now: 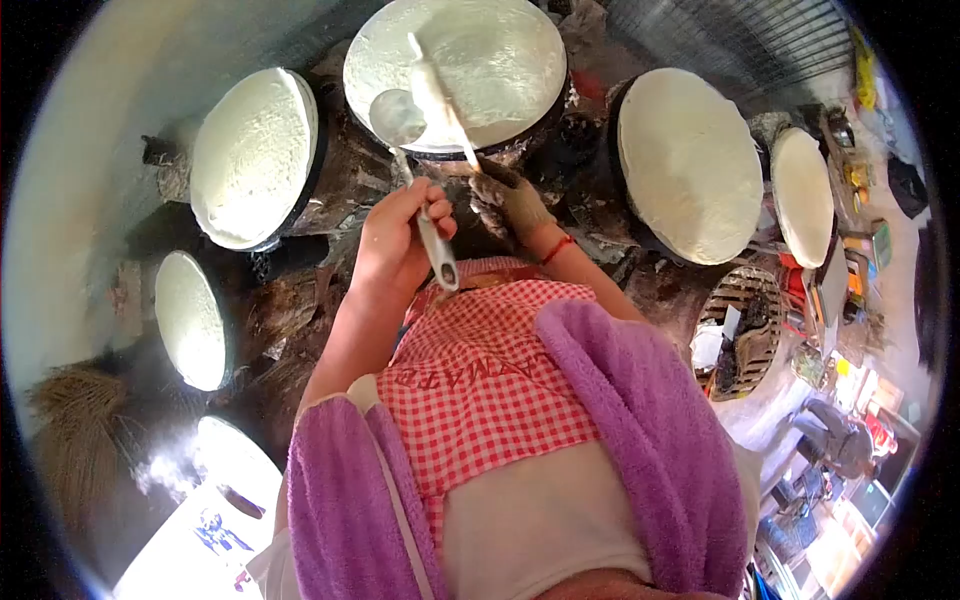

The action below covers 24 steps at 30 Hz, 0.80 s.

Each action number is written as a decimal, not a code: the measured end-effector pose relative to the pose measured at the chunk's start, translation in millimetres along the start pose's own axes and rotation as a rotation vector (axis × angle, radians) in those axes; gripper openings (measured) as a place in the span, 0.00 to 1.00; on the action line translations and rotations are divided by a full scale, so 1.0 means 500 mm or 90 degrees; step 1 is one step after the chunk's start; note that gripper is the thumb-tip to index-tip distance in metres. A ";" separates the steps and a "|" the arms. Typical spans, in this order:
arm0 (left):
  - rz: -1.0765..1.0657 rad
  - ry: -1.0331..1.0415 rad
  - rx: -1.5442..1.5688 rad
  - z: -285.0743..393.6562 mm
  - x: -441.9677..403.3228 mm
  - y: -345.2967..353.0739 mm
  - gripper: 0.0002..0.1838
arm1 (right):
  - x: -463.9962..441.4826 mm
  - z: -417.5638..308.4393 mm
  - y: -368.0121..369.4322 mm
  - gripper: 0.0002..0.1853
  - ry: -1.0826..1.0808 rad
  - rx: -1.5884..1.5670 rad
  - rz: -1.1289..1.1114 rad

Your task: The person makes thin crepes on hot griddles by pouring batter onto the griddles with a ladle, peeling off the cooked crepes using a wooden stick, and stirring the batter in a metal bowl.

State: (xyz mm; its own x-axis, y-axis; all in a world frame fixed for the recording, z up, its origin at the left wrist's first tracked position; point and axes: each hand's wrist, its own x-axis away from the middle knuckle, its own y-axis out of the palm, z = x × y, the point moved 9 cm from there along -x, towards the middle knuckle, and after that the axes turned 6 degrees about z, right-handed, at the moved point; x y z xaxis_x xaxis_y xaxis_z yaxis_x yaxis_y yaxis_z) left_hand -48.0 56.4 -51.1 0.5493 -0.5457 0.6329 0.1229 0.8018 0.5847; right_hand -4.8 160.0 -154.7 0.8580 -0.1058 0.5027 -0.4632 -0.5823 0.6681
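Note:
My left hand (408, 228) is closed round the handle of a metal ladle (397, 118). The ladle's round bowl is over the near left part of a large round griddle coated with pale batter (500, 60). In my right hand (512, 203), which wears a dirty, dark-stained glove, is the end of a batter-covered stick, seemingly a spreader (430, 95). White batter clings to the stick beside the ladle bowl. Both tools overlap the front of the griddle in view; whether they touch its surface I cannot tell.
More batter-coated round griddles stand around me: one at left (252, 160), one at right (690, 165), smaller ones at far right (803, 197) and lower left (190, 320). A slatted basket (765, 350) stands at right. Steam rises lower left near a straw broom (80, 420).

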 end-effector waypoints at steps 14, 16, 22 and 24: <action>-0.257 0.025 0.362 0.035 0.074 -0.021 0.23 | -0.015 -0.211 -0.288 0.22 -0.311 0.387 0.266; -0.267 0.007 0.414 0.081 0.085 -0.021 0.23 | -0.051 -0.186 -0.224 0.21 -0.421 0.587 0.184; -0.315 0.249 0.280 0.229 0.339 -0.115 0.26 | 0.053 -0.222 -0.143 0.18 -0.338 0.624 0.143; -0.347 0.337 0.254 0.256 0.437 -0.182 0.30 | 0.057 -0.180 -0.246 0.18 -0.190 0.412 0.262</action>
State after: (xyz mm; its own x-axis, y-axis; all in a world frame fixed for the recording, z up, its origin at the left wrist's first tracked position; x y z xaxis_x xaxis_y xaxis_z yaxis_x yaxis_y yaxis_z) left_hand -44.8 -166.8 98.9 0.8237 -0.5648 -0.0505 0.2364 0.2611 0.9359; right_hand 56.9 300.9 -173.1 0.7124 -0.5691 0.4106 -0.6122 -0.7900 -0.0327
